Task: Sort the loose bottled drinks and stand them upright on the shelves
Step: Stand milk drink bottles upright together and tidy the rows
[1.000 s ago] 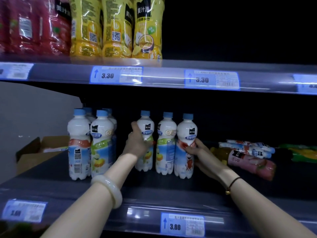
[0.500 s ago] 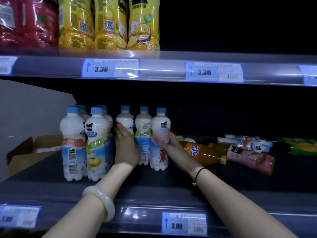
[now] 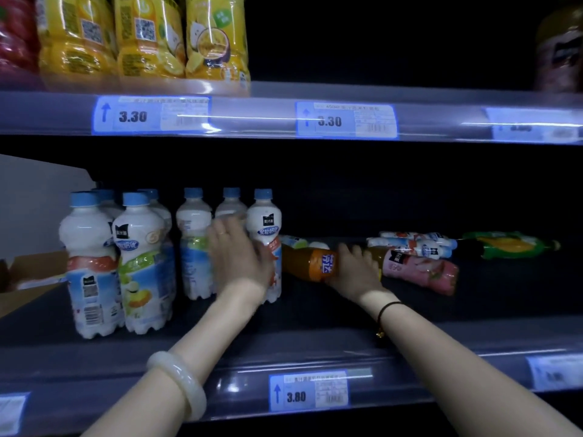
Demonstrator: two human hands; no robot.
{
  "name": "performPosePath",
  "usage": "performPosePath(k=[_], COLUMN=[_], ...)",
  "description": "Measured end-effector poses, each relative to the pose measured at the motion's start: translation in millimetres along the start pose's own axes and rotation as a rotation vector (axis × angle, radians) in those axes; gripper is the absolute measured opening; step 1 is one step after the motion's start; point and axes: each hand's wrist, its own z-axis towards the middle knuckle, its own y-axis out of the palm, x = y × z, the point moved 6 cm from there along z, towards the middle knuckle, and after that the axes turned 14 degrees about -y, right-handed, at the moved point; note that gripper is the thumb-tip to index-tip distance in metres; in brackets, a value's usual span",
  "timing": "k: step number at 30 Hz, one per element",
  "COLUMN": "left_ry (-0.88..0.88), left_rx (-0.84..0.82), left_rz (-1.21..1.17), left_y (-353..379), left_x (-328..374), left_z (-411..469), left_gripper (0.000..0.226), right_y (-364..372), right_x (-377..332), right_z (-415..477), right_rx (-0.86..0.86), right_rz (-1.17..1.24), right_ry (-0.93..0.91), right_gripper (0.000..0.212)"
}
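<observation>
**Insp. A:** Largest first. Dark lower shelf deck [image 3: 315, 313] w/ clear price-strip front edge, tag reads 3.80. Upper shelf [image 3: 347, 99] above, two tags at 3.30.

**Insp. B:** Stock on upper?

**Insp. A:** Far left: yellow-wrapped juice bottles [image 3: 142, 42] upright; a red-wrapped one [image 3: 15, 33] at the left edge. Right part of that shelf dark, can't tell.

**Insp. B:** Lower shelf?

**Insp. A:** Left: white milk-drink bottles w/ blue caps [image 3: 138, 263], upright, in a tight group; three more [image 3: 263, 231] stand just right of them, farther back. Right: loose pile lying flat – pink-labelled bottle [image 3: 419, 272], white blue-capped bottles [image 3: 413, 244] behind it, green-wrapped yellow bottle [image 3: 511, 246] far right. Brown cardboard box [image 3: 31, 272] beyond the shelf's left end.

**Insp. B:** Hands?

**Insp. A:** Left hand [image 3: 236, 257], white bangle [image 3: 179, 383] on the forearm, ring on one finger: fingers spread flat against the upright rear three, touching; not closed round any. Blurred.

**Insp. B:** Right?

**Insp. A:** Right hand [image 3: 356, 266], black cord bracelet [image 3: 388, 310] at the wrist, curled over an orange soda bottle w/ blue-and-orange label [image 3: 309, 263]. Bottle lies on its side, btwn the upright group and the pile, touching the deck. Grip closed on its right end; cap hidden.
</observation>
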Motion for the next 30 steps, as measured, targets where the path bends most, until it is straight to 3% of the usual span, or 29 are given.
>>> performPosePath(k=[3, 5, 7, 11, 13, 16, 18, 21, 23, 27, 30], left_ry=[0.374, 0.459, 0.450, 0.405, 0.385, 0.400, 0.412, 0.389, 0.355, 0.294, 0.177], left_rx=[-0.338, -0.604, -0.742, -0.773, -0.840, -0.903, -0.888, -0.847, -0.846, -0.807, -0.757], left_rz=[-0.153, 0.057, 0.343, 0.614, 0.638, 0.631, 0.671, 0.665, 0.597, 0.406, 0.122], left_y=[30, 70, 108, 148, 160, 172, 174, 174, 169, 146, 127], left_x=[57, 73, 69, 55, 52, 64, 72, 76, 76, 87, 101], left_z=[-37, -55, -62, -56, -52, -53, -56, -61, -66, -71, -75], left_gripper=[0.039, 0.052, 0.068, 0.079, 0.085, 0.092, 0.091, 0.089, 0.084, 0.073, 0.071], right_y=[8, 5, -1, -17, -23, -51, -62, -46, -44, -40, -49], right_x=[12, 14, 19, 47, 67, 109, 138, 153, 156, 170, 178], right_z=[-5, -5, -8, -15, -16, -14, -10, -10, -8, -13, -32], right_rx=[-0.066, -0.012, -0.019, -0.101, -0.194, -0.039, 0.023, -0.237, -0.251, -0.301, -0.173], right_rz=[-0.182, -0.245, -0.214, 0.035, 0.259, 0.578, 0.432, 0.151, 0.093, 0.307, 0.453], right_ry=[-0.015, -0.062, -0.094, -0.136, -0.130, -0.017, 0.030, 0.056, 0.051, 0.014, -0.026], right_gripper=[0.065, 0.055, 0.055, 0.059, 0.044, 0.031, 0.027, 0.031, 0.041, 0.030, 0.036])
